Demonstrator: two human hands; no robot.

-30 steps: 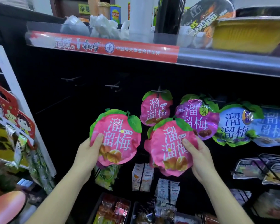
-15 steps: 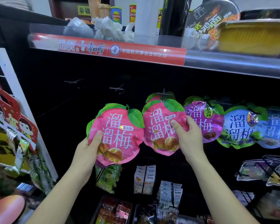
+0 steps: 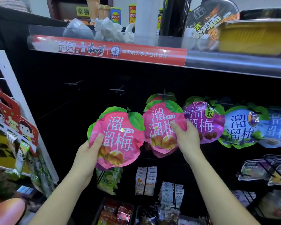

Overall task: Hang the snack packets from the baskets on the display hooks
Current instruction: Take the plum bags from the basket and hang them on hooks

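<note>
Holding 2 pink pouches, we work at the middle of the frame. Our left hand (image 3: 88, 153) grips the left packet (image 3: 118, 140) by its lower left edge, thumb on the face and fingers behind. It hangs free below 2 bare hooks (image 3: 118, 90). Our right hand (image 3: 185, 137) pinches the right packet (image 3: 159, 127) at its right side, thumb across the print. Its leafy top sits right at the hook (image 3: 165, 95), where a hung packet (image 3: 154, 98) shows behind it. Whether the hole is over the hook, we cannot tell. These pouches look light, glossy and crinkly, soft with lumpy fruit inside, so they likely sag and slip if held low. We judge the best hold is near the top, beside the hang hole, to keep that edge steady for threading.
</note>
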